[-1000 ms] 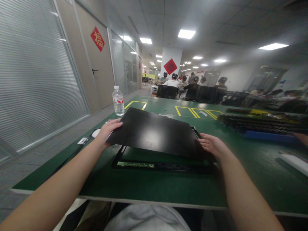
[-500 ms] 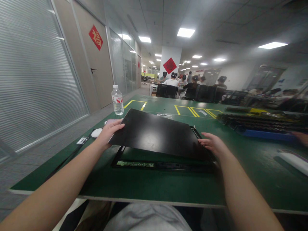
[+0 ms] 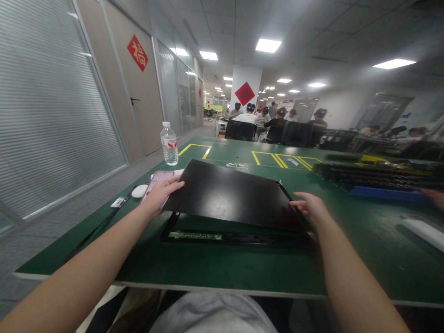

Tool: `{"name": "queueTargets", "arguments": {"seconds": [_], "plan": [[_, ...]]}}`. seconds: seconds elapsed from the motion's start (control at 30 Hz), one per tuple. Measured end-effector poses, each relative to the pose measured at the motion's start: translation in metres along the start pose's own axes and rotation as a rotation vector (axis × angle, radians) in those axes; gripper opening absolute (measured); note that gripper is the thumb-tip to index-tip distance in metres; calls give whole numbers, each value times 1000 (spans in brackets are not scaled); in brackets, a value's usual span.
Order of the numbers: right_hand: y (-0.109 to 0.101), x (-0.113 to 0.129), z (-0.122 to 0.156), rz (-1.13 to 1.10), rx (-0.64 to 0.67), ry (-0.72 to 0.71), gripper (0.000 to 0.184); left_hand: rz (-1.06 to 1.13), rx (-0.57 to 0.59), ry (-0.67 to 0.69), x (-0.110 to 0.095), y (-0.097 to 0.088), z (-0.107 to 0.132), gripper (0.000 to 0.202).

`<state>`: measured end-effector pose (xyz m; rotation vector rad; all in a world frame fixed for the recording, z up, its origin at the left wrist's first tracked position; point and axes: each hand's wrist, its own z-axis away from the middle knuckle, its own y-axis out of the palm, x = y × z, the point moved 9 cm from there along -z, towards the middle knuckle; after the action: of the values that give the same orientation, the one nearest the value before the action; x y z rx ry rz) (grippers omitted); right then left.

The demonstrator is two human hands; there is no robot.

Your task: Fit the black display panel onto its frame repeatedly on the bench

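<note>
A thin, glossy black panel (image 3: 222,196) is held tilted above a black rectangular frame (image 3: 263,239), its left side raised. My left hand (image 3: 160,196) grips the panel's left edge, thumb on top. At the opposite edge, my right hand (image 3: 310,208) has its fingertips against the panel, close to the frame's right side; its thumb is hard to see. A green circuit board strip (image 3: 194,236) shows along the near side of the frame. The panel covers most of the frame's inside.
A phone (image 3: 157,180), a white round object (image 3: 139,191) and a water bottle (image 3: 169,145) stand or lie left. Stacked dark strips (image 3: 367,175) and a blue tray (image 3: 385,193) are right, near another person's hand (image 3: 433,196). People sit behind the green table (image 3: 222,273).
The panel has shifted slightly right, and its right edge sits nearer the frame. My left hand moved right with it, uncovering more of the phone. My right hand's fingers have curled in more.
</note>
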<state>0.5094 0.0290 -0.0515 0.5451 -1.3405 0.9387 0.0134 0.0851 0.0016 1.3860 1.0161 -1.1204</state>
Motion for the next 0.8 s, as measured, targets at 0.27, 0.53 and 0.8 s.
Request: {"name": "queueTargets", "arguments": {"seconds": [0.27,0.53,0.8], "plan": [[-4,-2,-8,23,-21,-28,34,23,14,-36,7,3,1,39],[-8,7,1,90,-82,-89,22,24,59,-57,19,8,-2,44],[-13,10,1,160,-119,-139,21,-9,76,-85,28,7,-5,49]]}}
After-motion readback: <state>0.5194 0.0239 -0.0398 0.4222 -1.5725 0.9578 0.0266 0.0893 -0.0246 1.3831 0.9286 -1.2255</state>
